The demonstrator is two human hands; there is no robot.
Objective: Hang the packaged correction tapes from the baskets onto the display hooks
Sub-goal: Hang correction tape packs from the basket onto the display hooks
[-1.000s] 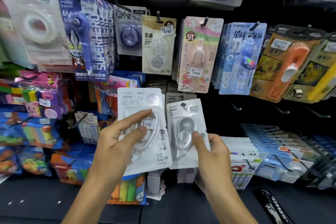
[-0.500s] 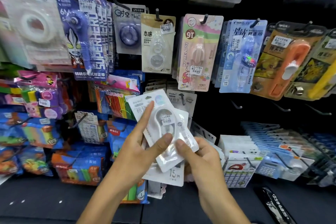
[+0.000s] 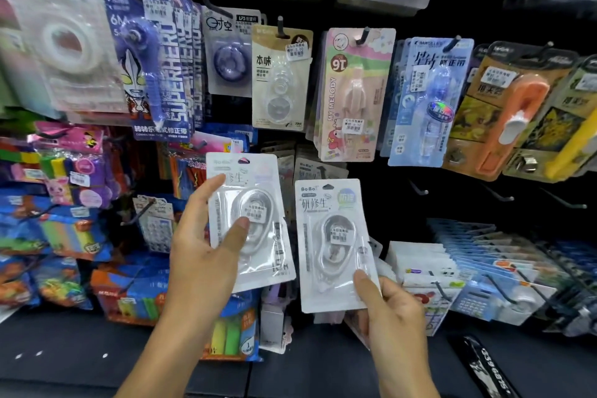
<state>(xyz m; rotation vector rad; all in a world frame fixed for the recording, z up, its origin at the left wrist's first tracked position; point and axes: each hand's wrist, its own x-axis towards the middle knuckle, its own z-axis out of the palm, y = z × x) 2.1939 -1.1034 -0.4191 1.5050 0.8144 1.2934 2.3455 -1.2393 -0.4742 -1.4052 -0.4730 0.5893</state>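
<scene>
My left hand (image 3: 206,255) grips a white packaged correction tape (image 3: 258,249), thumb on the clear blister and forefinger along its left edge. My right hand (image 3: 392,317) pinches the lower right corner of a second white packaged correction tape (image 3: 326,236), held upright beside the first and apart from it. Both packs are in front of the black display wall. A matching white pack (image 3: 318,170) hangs on a hook just behind and above them. Bare display hooks (image 3: 418,187) stick out to the right. No basket is in view.
Above hang a beige pack (image 3: 281,81), a pink My Melody pack (image 3: 353,97), a blue pack (image 3: 426,103) and orange packs (image 3: 513,113). Colourful stationery packs (image 3: 64,229) crowd the left. White and blue packs (image 3: 478,268) hang low on the right. A dark ledge (image 3: 323,368) runs below.
The two packs, stacked and tilted together half a second ago, are now separated and upright. My left hand moved its pack left and up; my right hand drew the other out to the right.
</scene>
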